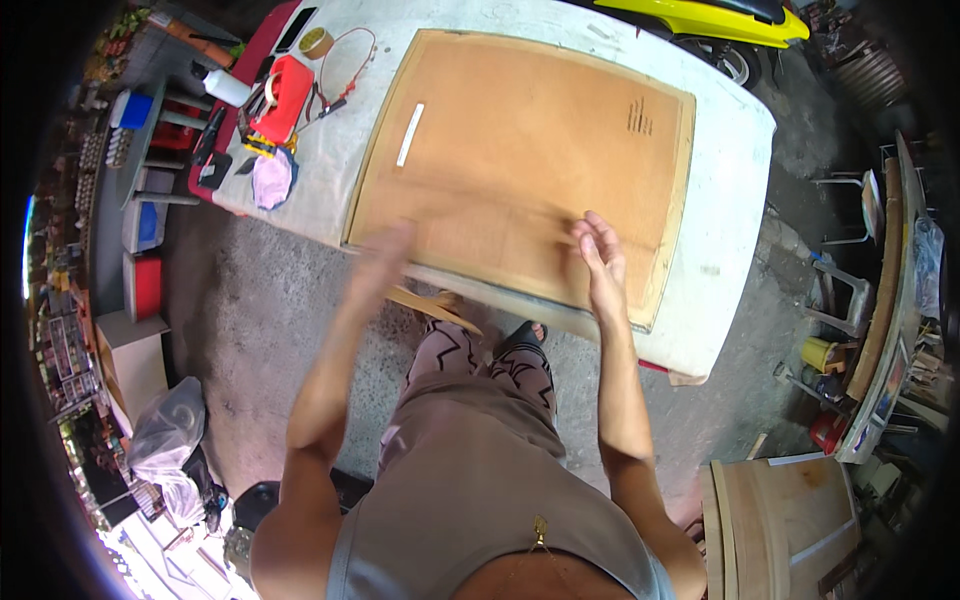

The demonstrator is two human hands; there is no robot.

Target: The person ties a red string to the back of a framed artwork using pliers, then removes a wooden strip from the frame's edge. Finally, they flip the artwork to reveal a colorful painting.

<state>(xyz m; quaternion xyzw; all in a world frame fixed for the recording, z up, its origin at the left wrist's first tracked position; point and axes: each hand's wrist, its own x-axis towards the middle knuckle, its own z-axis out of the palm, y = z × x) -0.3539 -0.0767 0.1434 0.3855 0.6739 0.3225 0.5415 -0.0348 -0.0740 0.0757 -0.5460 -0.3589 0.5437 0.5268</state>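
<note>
A large flat brown board (520, 150) with a pale edge lies on the white-covered table (735, 220). Over its near left corner is my left hand (385, 255), smeared by motion, so its fingers cannot be read. My right hand (603, 258) hovers above the near right part of the board, fingers loosely bent and thumb apart, with nothing visible in it. A faint blurred dark line crosses the board between both hands; I cannot tell whether it is a strand or a shadow. A narrow white strip (410, 135) lies on the board's left side.
On the table's left end are a red holder (282, 98), a roll of tape (316, 43), a white bottle (227, 87), a phone (296, 30) and a pink cloth-like item (271, 180). A yellow motorbike (730, 20) stands beyond. Wooden panels (785, 520) are at lower right.
</note>
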